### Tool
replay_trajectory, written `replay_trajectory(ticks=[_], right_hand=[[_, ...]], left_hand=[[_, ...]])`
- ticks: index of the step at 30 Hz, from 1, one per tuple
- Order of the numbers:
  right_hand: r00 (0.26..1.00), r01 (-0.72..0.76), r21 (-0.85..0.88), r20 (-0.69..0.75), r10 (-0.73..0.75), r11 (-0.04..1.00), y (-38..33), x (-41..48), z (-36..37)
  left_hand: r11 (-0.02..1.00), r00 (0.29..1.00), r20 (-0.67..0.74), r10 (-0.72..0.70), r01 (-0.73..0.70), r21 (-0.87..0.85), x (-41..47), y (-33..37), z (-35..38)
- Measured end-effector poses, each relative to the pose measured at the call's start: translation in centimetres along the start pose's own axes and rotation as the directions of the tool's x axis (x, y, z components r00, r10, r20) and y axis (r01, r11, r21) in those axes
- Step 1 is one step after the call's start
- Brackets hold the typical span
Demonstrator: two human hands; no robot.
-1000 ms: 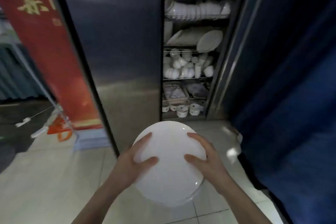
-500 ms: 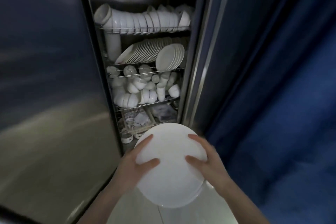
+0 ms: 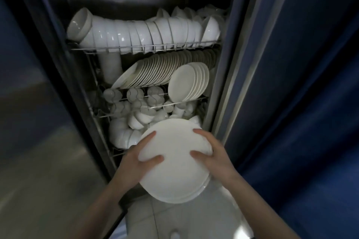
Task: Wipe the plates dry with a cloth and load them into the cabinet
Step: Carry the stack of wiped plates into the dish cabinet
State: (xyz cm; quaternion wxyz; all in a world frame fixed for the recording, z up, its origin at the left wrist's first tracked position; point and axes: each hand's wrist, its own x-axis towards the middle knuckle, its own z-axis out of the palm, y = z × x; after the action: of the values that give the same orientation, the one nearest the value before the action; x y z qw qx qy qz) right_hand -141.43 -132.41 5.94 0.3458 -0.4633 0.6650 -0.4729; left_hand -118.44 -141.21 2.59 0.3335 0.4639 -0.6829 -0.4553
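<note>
Clasped at its rims by left hand (image 3: 136, 161) and right hand (image 3: 213, 159), the stack of round white plates (image 3: 174, 178) is held before the open steel cabinet (image 3: 233, 64); chipping against crowded wire racks (image 3: 155, 49) is risked.

Readable text: none in this dim view.
Stack of plates (image 3: 174, 172): plain white faces, no brand or mark legible.
Cabinet (image 3: 231, 83): bare metal frame, no label, number or sign legible.
Racked dishes (image 3: 155, 70): white, no print that can be made out.
</note>
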Motion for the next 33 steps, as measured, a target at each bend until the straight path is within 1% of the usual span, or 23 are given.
replay_trajectory(ticks=[3,6,8,11,15,17,23,26,30,33], right_hand=[[0.999,0.032,0.012,0.031,-0.033,0.999,-0.3,7.3,0.0],[0.998,0.050,-0.028,0.045,-0.049,0.998,-1.0,13.5,0.2],[0.997,0.071,-0.060,0.043,-0.068,0.996,-1.5,16.9,0.4],[0.993,0.107,-0.089,0.058,-0.103,0.990,-2.3,21.3,0.8],[0.993,0.119,-0.208,0.039,-0.113,0.971,-3.1,26.7,1.4],[0.992,0.129,-0.264,0.022,-0.128,0.956,-3.8,28.7,1.5],[0.995,0.087,-0.449,0.002,-0.096,0.889,-6.1,34.1,1.7],[0.996,0.064,-0.537,-0.015,-0.085,0.841,-6.4,35.8,1.8],[0.992,0.066,-0.623,-0.045,-0.120,0.780,-6.8,37.1,1.8],[0.991,0.048,-0.654,-0.066,-0.119,0.755,-6.9,38.0,1.6]], left_hand=[[1.000,0.999,-0.037,-0.021,0.021,0.004,6.2,0.7,-0.2],[1.000,0.998,-0.066,-0.021,0.021,-0.007,11.7,0.6,-0.5],[0.998,0.997,-0.074,-0.036,0.032,-0.056,14.9,0.2,-0.6],[0.986,0.989,-0.126,-0.079,0.058,-0.159,19.1,-0.1,-0.6],[0.955,0.983,-0.167,-0.077,0.024,-0.296,24.6,-1.3,0.3],[0.943,0.979,-0.196,-0.060,-0.009,-0.333,27.3,-1.6,0.9],[0.954,0.975,-0.220,-0.042,-0.027,-0.299,33.7,-2.3,2.7],[0.950,0.968,-0.250,-0.010,-0.069,-0.305,35.8,-2.8,3.7],[0.937,0.970,-0.244,0.008,-0.093,-0.338,37.7,-3.3,5.4],[0.932,0.968,-0.251,-0.012,-0.080,-0.353,39.0,-3.9,6.8]])
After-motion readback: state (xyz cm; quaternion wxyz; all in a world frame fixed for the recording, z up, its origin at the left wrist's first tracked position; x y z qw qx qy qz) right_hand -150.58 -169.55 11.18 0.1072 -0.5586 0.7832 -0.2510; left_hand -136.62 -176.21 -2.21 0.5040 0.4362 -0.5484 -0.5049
